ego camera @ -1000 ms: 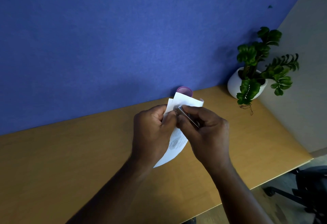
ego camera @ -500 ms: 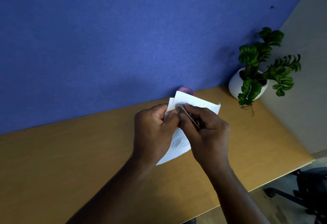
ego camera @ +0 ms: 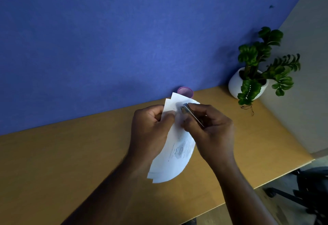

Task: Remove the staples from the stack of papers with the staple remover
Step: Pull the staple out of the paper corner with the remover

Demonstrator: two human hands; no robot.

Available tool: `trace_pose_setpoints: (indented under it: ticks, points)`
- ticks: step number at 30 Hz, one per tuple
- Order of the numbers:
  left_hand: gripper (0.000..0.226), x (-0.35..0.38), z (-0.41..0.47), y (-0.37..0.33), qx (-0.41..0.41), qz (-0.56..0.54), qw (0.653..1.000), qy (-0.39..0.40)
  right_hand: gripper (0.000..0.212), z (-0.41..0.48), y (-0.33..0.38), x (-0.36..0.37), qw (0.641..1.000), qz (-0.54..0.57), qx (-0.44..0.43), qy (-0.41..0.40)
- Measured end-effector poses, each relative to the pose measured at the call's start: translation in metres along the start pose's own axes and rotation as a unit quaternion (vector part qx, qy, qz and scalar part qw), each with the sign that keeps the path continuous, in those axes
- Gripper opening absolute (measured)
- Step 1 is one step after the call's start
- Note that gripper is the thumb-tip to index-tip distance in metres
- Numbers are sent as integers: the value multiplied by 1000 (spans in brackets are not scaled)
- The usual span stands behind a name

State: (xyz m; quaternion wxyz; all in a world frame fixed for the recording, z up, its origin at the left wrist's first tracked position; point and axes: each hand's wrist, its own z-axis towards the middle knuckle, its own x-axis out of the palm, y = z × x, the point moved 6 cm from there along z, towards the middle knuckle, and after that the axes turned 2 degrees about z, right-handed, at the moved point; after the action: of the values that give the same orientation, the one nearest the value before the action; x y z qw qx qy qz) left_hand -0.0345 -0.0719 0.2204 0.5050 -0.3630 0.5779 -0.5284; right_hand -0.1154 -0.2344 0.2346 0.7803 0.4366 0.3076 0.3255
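From my end I see the left hand [ego camera: 150,128] gripping the papers [ego camera: 175,157] at their upper left edge, thumb on the front sheet and fingers curled behind. The papers are held above the desk [ego camera: 71,162], bowed, with the lower edges fanned apart. The right hand [ego camera: 211,132] pinches the remover [ego camera: 190,113] between thumb and curled fingers. Its metal tip lies over the top of the front sheet, near the left thumb; I cannot tell whether it touches. A purple cup [ego camera: 185,91] stands behind the papers, and a plant [ego camera: 257,68] sits at the far right.
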Motion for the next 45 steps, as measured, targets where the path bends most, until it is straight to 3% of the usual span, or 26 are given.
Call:
trace_pose_setpoints:
  ticks: [10, 18, 22, 29, 32, 35, 45]
  points:
    - [6, -2, -2, -7, -18, -9, 999, 28, 30, -3, -4, 1, 1000, 10, -5, 13]
    - [11, -3, -2, -5, -23, 11, 999, 26, 23, -2, 1, 1, 998, -33, -29, 54]
    - [20, -3, -2, -9, -2, 24, 999, 37, 26, 2, 6, -1, 995, -61, -44, 64]
    - [9, -3, -3, -16, 35, 43, 998, 41, 24, 2, 4, -3, 994, -81, -47, 53]
    - [26, -3, -3, -16, 37, 52, 997, 45, 21, 2, 1, -5, 998, -56, -22, 34]
    - [29, -2, -2, -16, 27, 62, 995, 69, 19, 4, 2, -8, 999, -39, -9, 28]
    - [18, 1, 4, -11, 1, 2, 994, 113, 23, 1, 6, -4, 995, -84, -30, 49]
